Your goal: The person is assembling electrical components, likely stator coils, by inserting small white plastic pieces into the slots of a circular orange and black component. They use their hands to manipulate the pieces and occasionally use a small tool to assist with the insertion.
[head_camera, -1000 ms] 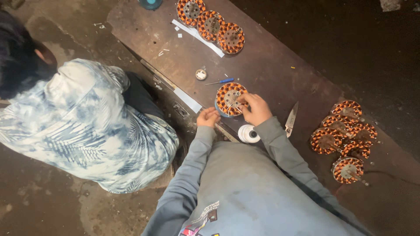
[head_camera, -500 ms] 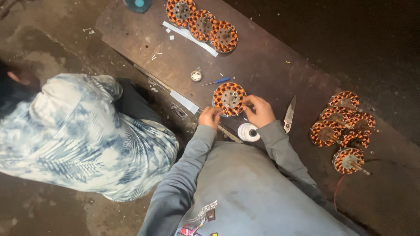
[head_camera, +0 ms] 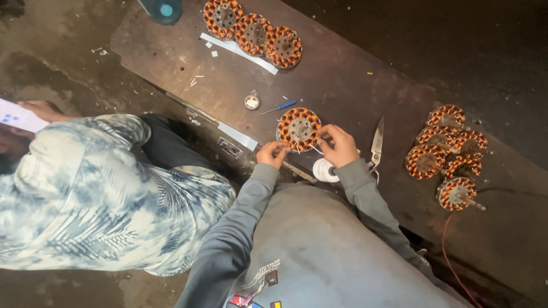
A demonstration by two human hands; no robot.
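Copper-wound stator (head_camera: pixel 299 128) lies flat, shaft up, pinched by left hand (head_camera: pixel 273 153) and right hand (head_camera: pixel 339 145).

You have one view only, worn on your head and looking almost straight down over your grey sleeves. It sits fairly high, so your hands appear small near mid-frame. The table (head_camera: pixel 354 85) runs diagonally from upper left to lower right, the floor (head_camera: pixel 68 63) fills the left side, and a crouching person (head_camera: pixel 97 194) sits lower left.
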